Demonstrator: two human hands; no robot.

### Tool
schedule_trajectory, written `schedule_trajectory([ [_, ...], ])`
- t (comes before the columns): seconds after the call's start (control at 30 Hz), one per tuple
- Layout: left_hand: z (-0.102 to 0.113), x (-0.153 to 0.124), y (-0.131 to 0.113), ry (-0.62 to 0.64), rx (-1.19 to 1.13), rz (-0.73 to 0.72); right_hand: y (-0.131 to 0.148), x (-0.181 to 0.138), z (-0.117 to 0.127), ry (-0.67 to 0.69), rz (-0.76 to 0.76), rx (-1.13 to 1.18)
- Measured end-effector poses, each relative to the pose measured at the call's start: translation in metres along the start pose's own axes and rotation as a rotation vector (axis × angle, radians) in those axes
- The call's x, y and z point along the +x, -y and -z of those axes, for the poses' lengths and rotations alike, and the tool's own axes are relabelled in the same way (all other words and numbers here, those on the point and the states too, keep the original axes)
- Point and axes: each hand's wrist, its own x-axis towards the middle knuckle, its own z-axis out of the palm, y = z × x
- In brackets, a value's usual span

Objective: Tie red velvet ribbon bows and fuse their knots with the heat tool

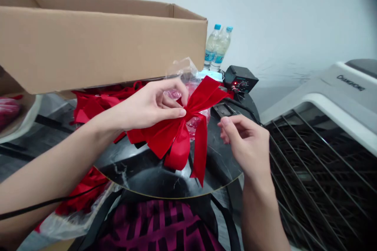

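Observation:
A red ribbon bow hangs over the table, its loops and tails spread out. My left hand pinches it at its middle between thumb and fingers. To the right of the bow and apart from it is my right hand. Its thumb presses against curled fingers; whatever may be between them is hidden or too small to name. More red ribbon lies behind my left wrist. Clear plastic wrapping with something pinkish shows behind the bow.
A large cardboard box stands at the back of the round black table. Two bottles and a black control box with a lit red light are behind. A Changhong appliance rises at the right. Red ribbons fill a bag below left.

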Motion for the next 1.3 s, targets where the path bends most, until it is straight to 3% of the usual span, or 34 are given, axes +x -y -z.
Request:
schedule_trajectory([
  [0.1,-0.001,0.001,0.013,-0.040,0.046,0.011,-0.009,0.005,0.003,0.026,-0.029,0.033],
  [0.2,-0.002,0.002,0.024,-0.023,0.025,0.091,-0.021,0.021,0.016,-0.128,-0.025,-0.058],
  [0.27,-0.003,0.001,0.031,0.000,-0.022,0.142,-0.033,0.034,0.030,-0.160,-0.088,-0.126],
  [0.4,-0.005,0.000,0.043,-0.021,-0.166,0.176,-0.064,0.055,0.044,0.143,-0.401,-0.008],
  [0.5,-0.009,0.003,0.050,-0.038,-0.193,0.202,-0.090,0.062,0.030,0.139,-0.487,0.126],
  [0.67,-0.011,0.008,0.056,-0.045,-0.205,0.287,-0.124,0.078,0.003,-0.077,-0.423,0.280],
  [0.9,-0.010,0.002,0.061,-0.027,-0.207,0.289,-0.141,0.106,0.001,-0.146,-0.234,0.191],
  [1.13,-0.011,0.000,0.072,-0.021,-0.251,0.310,-0.134,0.107,0.005,-0.184,-0.108,0.011],
  [1.3,-0.011,-0.001,0.074,-0.020,-0.249,0.359,-0.116,0.091,0.030,-0.253,-0.045,-0.099],
])
